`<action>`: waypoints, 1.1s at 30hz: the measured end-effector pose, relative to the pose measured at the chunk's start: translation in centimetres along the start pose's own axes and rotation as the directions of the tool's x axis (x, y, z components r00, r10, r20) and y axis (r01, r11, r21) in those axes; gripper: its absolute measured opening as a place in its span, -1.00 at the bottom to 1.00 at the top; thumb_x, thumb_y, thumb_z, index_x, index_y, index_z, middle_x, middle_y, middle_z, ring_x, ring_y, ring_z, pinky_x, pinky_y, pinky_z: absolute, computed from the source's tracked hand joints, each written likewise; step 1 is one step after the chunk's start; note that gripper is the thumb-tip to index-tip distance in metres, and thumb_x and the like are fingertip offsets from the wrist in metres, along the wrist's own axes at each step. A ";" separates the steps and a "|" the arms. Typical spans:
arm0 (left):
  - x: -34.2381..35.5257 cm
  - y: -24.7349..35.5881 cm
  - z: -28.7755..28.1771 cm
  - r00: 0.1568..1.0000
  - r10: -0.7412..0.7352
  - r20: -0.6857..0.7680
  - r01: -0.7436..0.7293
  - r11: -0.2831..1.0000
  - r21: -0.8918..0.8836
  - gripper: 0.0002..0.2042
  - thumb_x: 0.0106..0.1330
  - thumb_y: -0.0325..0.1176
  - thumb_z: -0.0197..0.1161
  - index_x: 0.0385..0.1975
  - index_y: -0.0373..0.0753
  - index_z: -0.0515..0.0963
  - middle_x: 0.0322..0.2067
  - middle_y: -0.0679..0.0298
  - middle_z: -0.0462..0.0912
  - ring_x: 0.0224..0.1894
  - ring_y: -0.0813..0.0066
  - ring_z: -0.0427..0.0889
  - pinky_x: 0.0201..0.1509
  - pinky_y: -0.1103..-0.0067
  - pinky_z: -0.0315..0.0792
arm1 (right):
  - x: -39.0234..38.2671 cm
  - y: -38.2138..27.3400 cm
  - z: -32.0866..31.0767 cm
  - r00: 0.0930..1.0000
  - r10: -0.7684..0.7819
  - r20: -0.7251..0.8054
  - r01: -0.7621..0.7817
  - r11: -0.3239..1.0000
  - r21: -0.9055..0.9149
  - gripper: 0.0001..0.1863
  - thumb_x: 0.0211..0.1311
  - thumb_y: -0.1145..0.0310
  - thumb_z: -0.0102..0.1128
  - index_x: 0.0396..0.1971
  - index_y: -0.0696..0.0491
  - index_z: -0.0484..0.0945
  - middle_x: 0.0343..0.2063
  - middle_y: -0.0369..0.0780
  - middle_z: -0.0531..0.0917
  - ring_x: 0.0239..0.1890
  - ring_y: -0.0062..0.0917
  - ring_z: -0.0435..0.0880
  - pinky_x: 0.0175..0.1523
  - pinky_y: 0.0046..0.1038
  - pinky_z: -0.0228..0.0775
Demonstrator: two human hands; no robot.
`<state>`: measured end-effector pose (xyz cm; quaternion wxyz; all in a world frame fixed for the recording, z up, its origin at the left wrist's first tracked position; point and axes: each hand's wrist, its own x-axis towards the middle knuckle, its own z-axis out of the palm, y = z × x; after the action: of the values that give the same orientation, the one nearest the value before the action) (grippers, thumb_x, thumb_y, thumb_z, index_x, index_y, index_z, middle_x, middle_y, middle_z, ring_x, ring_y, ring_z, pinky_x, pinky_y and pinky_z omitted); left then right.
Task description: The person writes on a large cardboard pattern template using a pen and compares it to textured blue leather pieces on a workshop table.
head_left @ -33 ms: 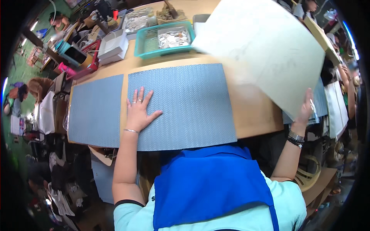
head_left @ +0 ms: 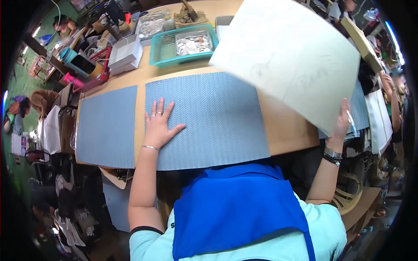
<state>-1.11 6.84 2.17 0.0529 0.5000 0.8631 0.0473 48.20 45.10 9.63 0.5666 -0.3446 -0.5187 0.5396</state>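
Dial centre: A rectangular blue herringbone-textured sheet (head_left: 213,124) is lying on the tan tabletop (head_left: 289,132).
Left grip: Our bare left hand (head_left: 159,129) is lying flat near its nine o'clock edge, fingers spreading wide and clasping nothing.
Raised piece: A large pale four-cornered board (head_left: 291,61) is hanging tilted around two o'clock, overlapping the sheet's far right corner in our view; whether they are touching, we cannot tell.
Right grip: At three o'clock, our bare right hand (head_left: 340,124) is holding that board by its near right edge.
Neighbours: A smaller-looking blue textured sheet (head_left: 106,126) is lying at nine o'clock; a teal plastic basket (head_left: 183,61) of small pale pieces (head_left: 193,45) is sitting between eleven and twelve.
Slip risk: With one hand gripping only an edge, the board could be twisting loose and dropping.
Sweep risk: If its left corner is swinging toward eleven, it could be knocking the basket.
Shift risk: If our left palm is sliding, the central sheet could be skewing.
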 end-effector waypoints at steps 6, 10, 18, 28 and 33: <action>3.1 5.8 2.7 0.996 -0.025 -0.086 0.013 0.989 -0.144 -0.13 0.32 0.40 0.18 0.55 0.07 0.24 0.61 -0.03 0.02 0.64 -0.16 -0.10 0.56 -0.27 -0.21 | -3.6 -0.4 2.5 0.960 0.173 0.218 -0.157 0.983 -0.089 -0.62 0.59 0.25 0.17 0.20 0.19 0.54 0.03 -0.21 0.73 0.01 -0.61 0.69 0.13 -0.54 0.54; 3.7 4.5 3.1 0.985 -0.087 -0.147 0.037 0.949 -0.314 -0.19 0.43 0.36 0.07 0.56 0.02 0.23 0.61 -0.06 0.00 0.65 -0.16 -0.16 0.55 -0.29 -0.26 | -4.3 0.0 1.2 0.906 0.302 0.295 -0.261 0.950 -0.171 -0.62 0.56 0.30 0.20 0.21 0.21 0.53 0.02 -0.18 0.73 0.00 -0.60 0.71 0.11 -0.53 0.56; 3.0 0.3 2.4 0.988 -0.131 -0.080 0.121 0.986 -0.114 -0.18 0.37 0.36 0.15 0.56 0.09 0.23 0.62 0.01 0.01 0.65 -0.12 -0.12 0.55 -0.31 -0.22 | -7.1 1.5 2.9 0.864 0.380 0.329 -0.164 0.831 -0.531 -0.50 0.46 0.38 0.29 0.30 0.27 0.50 0.07 -0.19 0.70 0.05 -0.60 0.65 0.20 -0.52 0.48; 3.8 -0.6 4.3 0.985 -0.118 -0.125 0.104 0.988 -0.115 -0.24 0.42 0.34 0.10 0.55 0.11 0.27 0.61 0.03 0.06 0.64 -0.09 -0.06 0.53 -0.32 -0.18 | -3.6 -6.2 4.0 0.940 -0.242 0.239 0.319 0.872 -0.371 -0.60 0.55 0.30 0.23 0.21 0.24 0.56 0.06 -0.23 0.69 0.09 -0.58 0.62 0.21 -0.54 0.44; 4.9 1.8 3.5 0.972 -0.038 -0.233 0.036 0.999 -0.014 -0.25 0.41 0.34 0.12 0.52 0.11 0.31 0.60 0.01 0.08 0.65 -0.09 -0.06 0.53 -0.30 -0.16 | -2.0 -7.6 4.5 0.890 -0.455 -0.025 0.453 0.889 -0.072 -0.69 0.54 0.28 0.23 0.10 0.16 0.62 0.00 -0.23 0.72 0.04 -0.53 0.67 0.19 -0.47 0.48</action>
<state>-1.51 12.03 -1.32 -0.0455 0.4745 0.8723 0.1090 46.07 40.99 17.47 0.6760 -0.2430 -0.5903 0.3680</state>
